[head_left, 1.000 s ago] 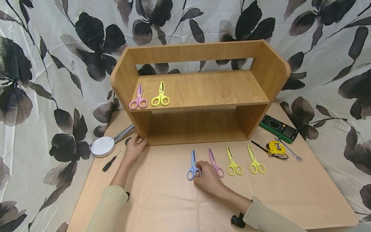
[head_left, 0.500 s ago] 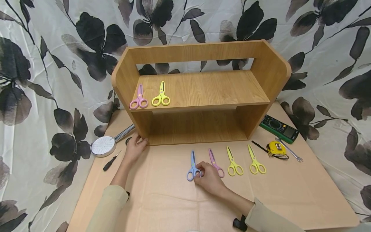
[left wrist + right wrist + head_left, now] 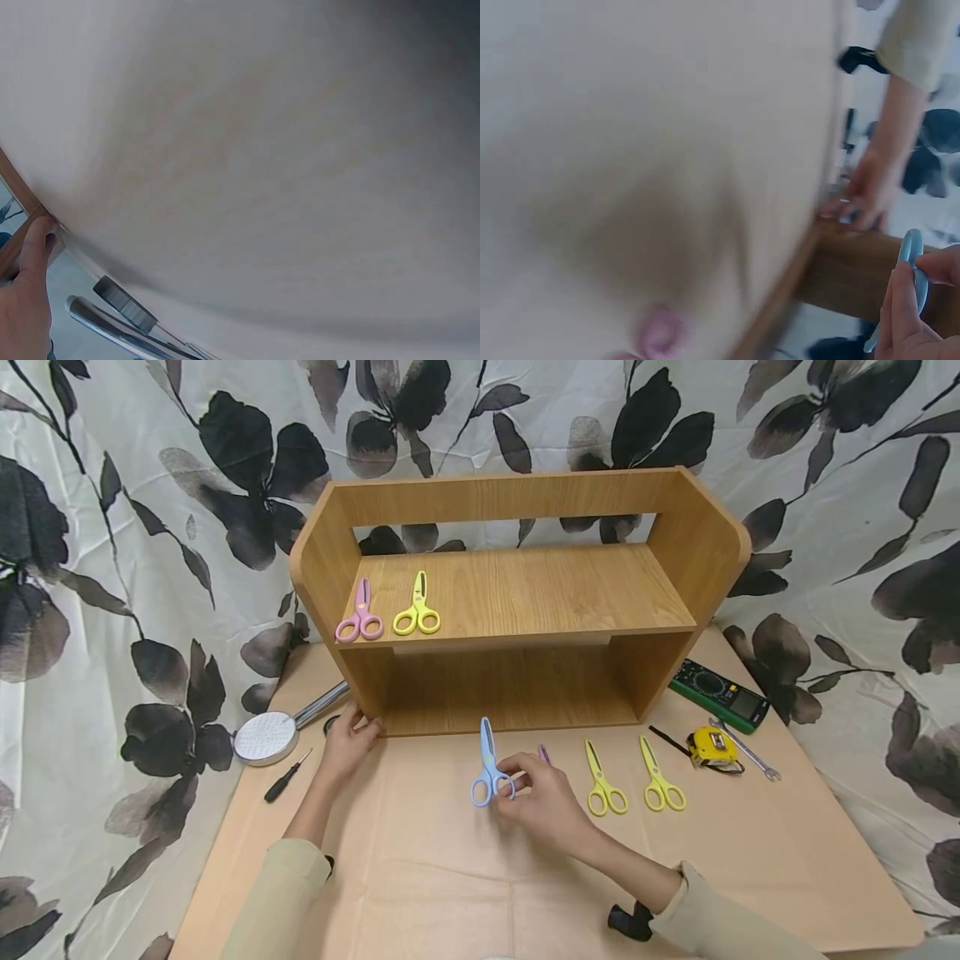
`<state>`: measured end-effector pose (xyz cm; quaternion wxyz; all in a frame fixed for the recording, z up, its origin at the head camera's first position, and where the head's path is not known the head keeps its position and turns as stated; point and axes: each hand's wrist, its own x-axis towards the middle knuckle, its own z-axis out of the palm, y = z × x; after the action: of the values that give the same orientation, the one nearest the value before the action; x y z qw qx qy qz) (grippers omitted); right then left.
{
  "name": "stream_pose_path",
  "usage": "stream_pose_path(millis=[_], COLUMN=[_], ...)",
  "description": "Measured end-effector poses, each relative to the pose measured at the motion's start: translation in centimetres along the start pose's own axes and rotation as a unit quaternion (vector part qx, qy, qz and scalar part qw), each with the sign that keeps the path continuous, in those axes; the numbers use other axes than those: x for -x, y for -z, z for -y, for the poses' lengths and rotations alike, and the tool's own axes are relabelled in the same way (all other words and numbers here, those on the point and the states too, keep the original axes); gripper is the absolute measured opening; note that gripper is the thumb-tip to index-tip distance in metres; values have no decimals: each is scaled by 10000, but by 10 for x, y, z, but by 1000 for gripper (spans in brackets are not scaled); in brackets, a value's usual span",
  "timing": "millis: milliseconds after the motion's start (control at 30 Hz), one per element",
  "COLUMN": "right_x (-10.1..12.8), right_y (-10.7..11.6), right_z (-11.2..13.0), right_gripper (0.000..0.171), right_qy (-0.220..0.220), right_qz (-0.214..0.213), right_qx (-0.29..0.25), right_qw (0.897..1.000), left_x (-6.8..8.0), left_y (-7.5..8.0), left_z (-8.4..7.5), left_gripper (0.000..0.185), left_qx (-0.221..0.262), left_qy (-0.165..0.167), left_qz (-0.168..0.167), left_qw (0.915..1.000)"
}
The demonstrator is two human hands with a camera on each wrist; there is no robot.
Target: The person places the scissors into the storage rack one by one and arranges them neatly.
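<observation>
In the head view my right hand pinches blue scissors by a handle loop, above the table with blades toward the shelf. The right wrist view shows the same blue scissors between thumb and fingers. My left hand grips the lower left front corner of a wooden shelf; in the left wrist view its finger lies along the board's edge. Purple scissors are mostly hidden behind my right hand. Two yellow scissors lie farther right. Pink scissors and yellow scissors lie on the upper shelf's left side.
Left of the shelf lie a shower head with a chrome handle and a small black screwdriver. To the right are a yellow tape measure, a wrench and a green multimeter. Floral cloth hangs behind.
My right hand has lifted the blue scissors off the table and brought them slightly toward the shelf, covering most of the purple scissors. The left hand stays at the shelf corner.
</observation>
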<state>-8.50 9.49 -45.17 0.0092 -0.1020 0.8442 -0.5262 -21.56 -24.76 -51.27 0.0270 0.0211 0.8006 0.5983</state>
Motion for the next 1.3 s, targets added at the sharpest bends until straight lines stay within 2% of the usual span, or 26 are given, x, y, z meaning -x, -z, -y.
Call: stream_pose_path(millis=[100,300,467,567,733,933,1133,1300], right_x=[-1,-12,-38,-59,-101,-140,-168,-182], right_y=[10,37,57,65,73,79,81,83], right_z=[21,67,97,112,126,130,126,129], right_gripper=[32,38,35,34,36,36,36,34], right_qy=[339,674,1235,1371,1259,951,590,438], right_qz=[21,166,-91,-232,-316,-429,-397,-149], right_qx=[-162,-787,-510,-242,73,557,1017,1410], right_qw=[9993,9945,9910,9900,9915,9930,9923,9889], left_x=[1,1,-1,-2,-2,-2,0,1], left_y=[0,1,1,1,1,0,0,1], left_z=[0,0,1,2,4,2,0,0], left_gripper=[63,63,62,60,59,58,58,59], left_qx=[1,-32,-37,-14,9,-28,-5,3], left_qy=[32,41,11,24,23,30,52,38], left_qz=[7,16,0,-17,-42,-67,-95,-67], left_qw=[10000,10000,10000,10000,10000,10000,9999,10000])
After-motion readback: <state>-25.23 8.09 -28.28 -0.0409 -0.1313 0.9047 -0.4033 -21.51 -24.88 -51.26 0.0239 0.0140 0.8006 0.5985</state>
